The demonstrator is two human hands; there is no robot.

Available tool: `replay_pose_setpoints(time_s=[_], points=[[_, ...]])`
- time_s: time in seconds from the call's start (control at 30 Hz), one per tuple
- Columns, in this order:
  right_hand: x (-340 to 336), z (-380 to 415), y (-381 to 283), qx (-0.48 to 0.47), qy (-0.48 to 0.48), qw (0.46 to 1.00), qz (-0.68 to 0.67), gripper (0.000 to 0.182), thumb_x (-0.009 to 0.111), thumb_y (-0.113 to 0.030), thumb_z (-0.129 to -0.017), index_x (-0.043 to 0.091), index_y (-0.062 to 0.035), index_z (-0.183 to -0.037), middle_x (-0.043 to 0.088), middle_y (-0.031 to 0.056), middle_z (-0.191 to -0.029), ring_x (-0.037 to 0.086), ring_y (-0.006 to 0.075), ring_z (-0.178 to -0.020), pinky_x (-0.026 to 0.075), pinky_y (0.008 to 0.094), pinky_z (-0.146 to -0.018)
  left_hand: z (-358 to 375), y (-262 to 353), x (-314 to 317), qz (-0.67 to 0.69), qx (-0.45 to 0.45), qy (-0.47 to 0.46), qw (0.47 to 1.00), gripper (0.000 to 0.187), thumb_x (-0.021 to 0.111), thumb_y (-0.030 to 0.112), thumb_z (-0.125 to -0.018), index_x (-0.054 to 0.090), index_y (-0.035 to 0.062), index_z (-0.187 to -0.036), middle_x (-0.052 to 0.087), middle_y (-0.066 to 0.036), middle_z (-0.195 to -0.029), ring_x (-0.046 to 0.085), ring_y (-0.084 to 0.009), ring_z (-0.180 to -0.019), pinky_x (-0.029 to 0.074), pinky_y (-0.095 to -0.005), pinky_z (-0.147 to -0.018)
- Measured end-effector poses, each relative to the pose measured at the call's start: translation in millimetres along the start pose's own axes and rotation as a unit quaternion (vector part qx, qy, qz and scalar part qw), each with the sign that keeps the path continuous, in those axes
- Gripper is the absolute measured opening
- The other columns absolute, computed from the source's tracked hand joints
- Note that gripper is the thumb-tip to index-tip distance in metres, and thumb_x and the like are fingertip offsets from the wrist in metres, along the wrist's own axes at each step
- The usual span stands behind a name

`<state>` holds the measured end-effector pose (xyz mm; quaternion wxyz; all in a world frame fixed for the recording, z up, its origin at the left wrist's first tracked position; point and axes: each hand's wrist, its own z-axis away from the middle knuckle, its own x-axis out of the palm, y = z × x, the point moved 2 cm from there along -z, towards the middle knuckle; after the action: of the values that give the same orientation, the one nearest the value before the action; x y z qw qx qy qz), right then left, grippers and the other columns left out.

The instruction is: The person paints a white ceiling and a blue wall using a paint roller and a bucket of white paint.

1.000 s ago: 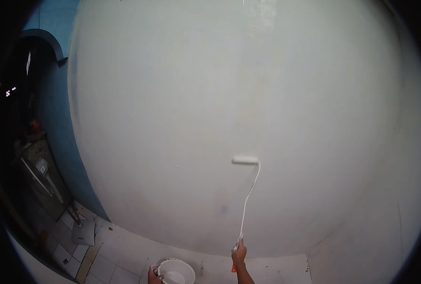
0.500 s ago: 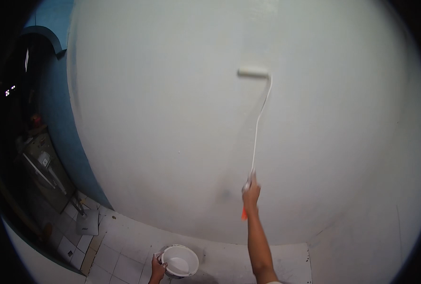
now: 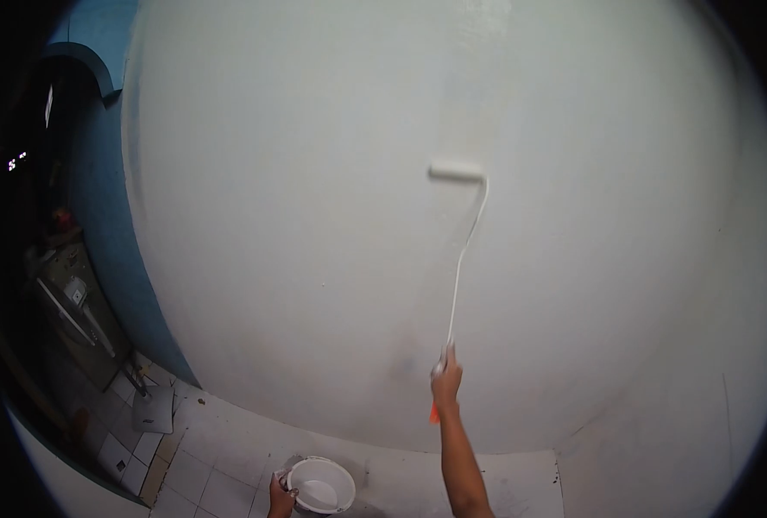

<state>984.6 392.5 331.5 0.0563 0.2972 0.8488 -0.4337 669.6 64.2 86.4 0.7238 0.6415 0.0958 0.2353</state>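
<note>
Head view | long-handled white paint roller [image 3: 457, 170] gripped by right hand [image 3: 445, 384], pressed on white wall [image 3: 271, 216] | white plastic bucket [image 3: 320, 486] clasped by left hand [image 3: 280, 499] | rolling stroke in hand; steady pressure called for.

A single head-worn fisheye camera faces a white wall [image 3: 314, 216] at arm's length. It tilts down to the tiled floor [image 3: 202, 466].
</note>
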Motion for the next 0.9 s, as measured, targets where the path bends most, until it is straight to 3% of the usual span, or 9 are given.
replay_pose_setpoints(time_s=[0.07,0.13,0.2,0.37,0.43,0.47,0.57,0.73,0.9], points=[[0,72,38,0.054,-0.035,0.997,0.035,0.056,0.044,0.005,-0.079,0.041,0.0001,-0.135,0.044,0.0163,-0.055,0.049,0.0251,-0.045,0.039,0.0370,-0.045,4,5,1,-0.009,-0.004,0.005,1.000,0.064,0.046,-0.024,-0.065,0.039,0.0007,-0.124,0.054,-0.014,-0.120,0.054,-0.0248,-0.113,0.044,-0.0336,-0.095],[-4,137,72,0.090,-0.049,0.992,0.068,0.055,0.048,0.004,-0.080,0.043,-0.0027,-0.134,0.049,0.0205,-0.058,0.052,0.0318,-0.047,0.039,0.0403,-0.047,4,0,-1,-0.054,-0.026,0.034,0.998,0.069,0.047,-0.013,-0.070,0.032,0.0004,-0.136,0.051,-0.014,-0.128,0.049,-0.0258,-0.119,0.041,-0.0377,-0.100],[-12,192,96,0.163,-0.103,0.977,0.095,0.057,0.053,-0.001,-0.081,0.041,-0.0108,-0.136,0.059,0.0199,-0.067,0.060,0.0392,-0.061,0.044,0.0457,-0.055,-8,-22,-12,-0.109,0.007,-0.001,0.994,0.071,0.048,-0.012,-0.071,0.028,0.0006,-0.139,0.050,-0.015,-0.129,0.048,-0.0259,-0.120,0.040,-0.0378,-0.100],[-36,266,117,0.241,-0.155,0.944,0.161,0.059,0.057,0.001,-0.076,0.044,-0.0103,-0.133,0.061,0.0183,-0.071,0.062,0.0382,-0.065,0.047,0.0445,-0.058,-20,-37,-18,-0.162,0.006,-0.110,0.981,0.086,0.052,-0.009,-0.074,0.008,0.0040,-0.147,0.045,-0.015,-0.135,0.045,-0.0260,-0.123,0.036,-0.0381,-0.104],[-31,268,124,0.220,-0.155,0.950,0.158,0.060,0.057,0.001,-0.076,0.043,-0.0094,-0.134,0.061,0.0185,-0.071,0.062,0.0377,-0.066,0.047,0.0437,-0.059,-14,-32,-11,-0.099,0.023,-0.047,0.994,0.063,0.047,-0.024,-0.065,0.040,0.0004,-0.124,0.055,-0.014,-0.120,0.054,-0.0248,-0.114,0.043,-0.0337,-0.096],[-28,269,127,0.200,-0.154,0.955,0.153,0.061,0.056,0.002,-0.075,0.043,-0.0085,-0.134,0.061,0.0186,-0.072,0.062,0.0371,-0.067,0.047,0.0428,-0.059,-10,-31,-9,-0.099,0.021,-0.048,0.994,0.063,0.047,-0.024,-0.065,0.040,0.0004,-0.124,0.055,-0.014,-0.120,0.054,-0.0248,-0.114,0.043,-0.0337,-0.096],[-6,237,115,0.103,-0.044,0.992,0.059,0.055,0.048,0.004,-0.078,0.045,-0.0037,-0.133,0.052,0.0207,-0.059,0.055,0.0346,-0.049,0.041,0.0414,-0.048,-8,-24,-1,-0.069,0.011,-0.054,0.996,0.064,0.048,-0.024,-0.065,0.040,0.0000,-0.123,0.054,-0.014,-0.120,0.053,-0.0245,-0.114,0.042,-0.0339,-0.098],[10,91,62,0.037,-0.004,0.998,0.057,0.051,0.045,0.004,-0.081,0.044,0.0009,-0.132,0.043,0.0170,-0.054,0.045,0.0250,-0.043,0.037,0.0362,-0.044,2,-8,7,-0.061,-0.002,-0.043,0.997,0.063,0.049,-0.024,-0.067,0.040,0.0002,-0.124,0.053,-0.015,-0.123,0.052,-0.0244,-0.117,0.042,-0.0342,-0.098],[-9,-21,-3,0.015,0.013,0.999,-0.027,0.053,0.041,0.005,-0.081,0.042,0.0006,-0.134,0.037,0.0047,-0.052,0.040,0.0118,-0.044,0.036,0.0300,-0.042,13,18,13,-0.062,-0.020,-0.021,0.998,0.063,0.049,-0.024,-0.067,0.041,0.0007,-0.124,0.053,-0.015,-0.122,0.052,-0.0234,-0.116,0.042,-0.0336,-0.097]])
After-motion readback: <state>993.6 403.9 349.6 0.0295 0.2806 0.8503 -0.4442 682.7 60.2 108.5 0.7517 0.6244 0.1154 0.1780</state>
